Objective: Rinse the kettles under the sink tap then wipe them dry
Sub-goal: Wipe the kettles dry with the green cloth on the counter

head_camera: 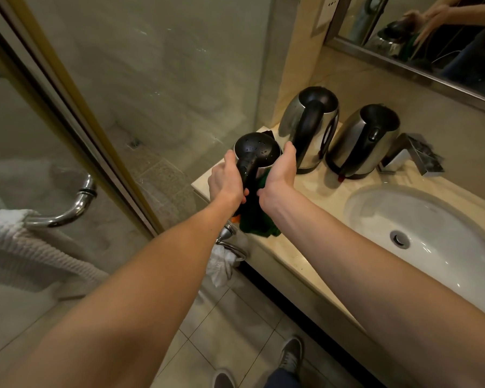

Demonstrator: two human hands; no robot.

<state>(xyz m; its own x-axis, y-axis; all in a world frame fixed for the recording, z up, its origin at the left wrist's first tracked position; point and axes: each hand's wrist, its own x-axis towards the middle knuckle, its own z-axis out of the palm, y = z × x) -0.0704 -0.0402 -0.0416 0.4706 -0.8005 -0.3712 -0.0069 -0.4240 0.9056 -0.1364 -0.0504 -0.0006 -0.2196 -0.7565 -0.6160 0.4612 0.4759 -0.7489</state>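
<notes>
Three steel kettles with black lids and handles stand at the left end of the counter. My left hand (226, 182) grips the black handle of the nearest kettle (256, 149), whose lid is beaded with water drops. My right hand (282, 175) presses a dark green cloth (256, 222) against that kettle's right side; the cloth hangs down onto the counter edge. The second kettle (310, 127) and third kettle (363, 141) stand behind, untouched. The sink tap (412, 158) is a square chrome spout beside the third kettle.
A white basin (420, 228) is set in the beige counter (314, 247) to the right. A glass shower door with a chrome handle (73, 205) and a white towel (17, 245) is on the left. A mirror (431, 37) hangs above. A white rag (221, 264) hangs below the counter.
</notes>
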